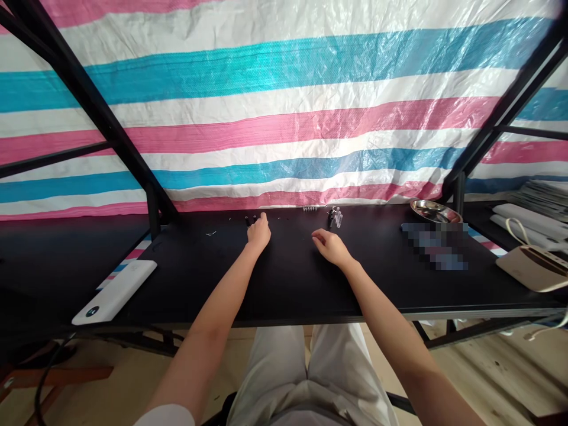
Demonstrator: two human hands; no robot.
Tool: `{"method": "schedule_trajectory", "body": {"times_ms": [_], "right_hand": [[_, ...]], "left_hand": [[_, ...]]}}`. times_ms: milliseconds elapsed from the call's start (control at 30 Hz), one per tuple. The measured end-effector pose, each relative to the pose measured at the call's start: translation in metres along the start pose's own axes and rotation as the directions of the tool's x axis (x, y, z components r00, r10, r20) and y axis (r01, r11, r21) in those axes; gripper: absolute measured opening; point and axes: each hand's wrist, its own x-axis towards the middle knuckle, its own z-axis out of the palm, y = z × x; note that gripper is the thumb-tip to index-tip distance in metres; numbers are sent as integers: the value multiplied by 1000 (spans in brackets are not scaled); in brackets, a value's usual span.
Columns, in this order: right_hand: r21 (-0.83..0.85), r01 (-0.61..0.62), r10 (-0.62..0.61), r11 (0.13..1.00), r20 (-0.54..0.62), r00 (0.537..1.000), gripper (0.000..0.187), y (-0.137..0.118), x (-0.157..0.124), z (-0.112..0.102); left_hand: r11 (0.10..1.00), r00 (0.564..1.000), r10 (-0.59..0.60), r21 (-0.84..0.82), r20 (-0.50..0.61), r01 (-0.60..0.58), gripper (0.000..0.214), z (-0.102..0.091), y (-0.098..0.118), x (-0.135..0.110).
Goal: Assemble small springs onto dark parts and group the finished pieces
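My left hand (260, 232) rests at the far part of the black table (288, 284), its fingers curled down. Right beside its fingertips are small black pieces (247, 221) with light ends; whether the fingers grip one is hidden. My right hand (331, 245) is bent inward over the tabletop, thumb and fingers drawn together, and anything between them is too small to make out. Just beyond it lies a little cluster of black and clear parts (335, 218). A row of small metal springs or coils (309, 209) sits along the back edge.
A white power bank (115, 293) lies at the left. To the right are a round metal dish (437, 211), a pixelated item (437, 245) and a beige box with a strap (532, 266). Striped sheeting (284, 118) and black frame bars (102, 118) stand behind.
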Motion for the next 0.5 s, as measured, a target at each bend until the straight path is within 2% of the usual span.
{"method": "schedule_trajectory", "body": {"times_ms": [67,133,167,233,267,300,367,500], "right_hand": [[7,6,-6,1000,-2,1000,21,-1,0,0],[25,4,-4,1000,-12,1000,21,-2,0,0],[41,1,0,999,-21,1000,21,-3,0,0],[88,-4,8,996,-49,999,21,-5,-1,0],[117,-4,12,993,-65,998,21,-7,-1,0],[148,-4,15,989,-75,997,22,-9,-1,0],[216,-9,25,976,-69,997,25,-13,-2,1],[401,-66,57,914,34,998,36,-21,-5,6]], "left_hand": [[996,999,-3,-94,-43,-1,16,5,-1,-2],[949,999,-32,-314,-33,20,10,7,2,-7],[887,999,-49,-459,1,44,8,7,4,-10],[666,994,-49,-739,94,103,7,5,13,-21],[554,990,-22,-823,137,126,9,4,17,-28],[461,988,27,-879,152,123,12,4,22,-35],[359,979,128,-928,156,101,18,3,31,-48],[306,958,242,-949,157,78,24,5,44,-66]]}}
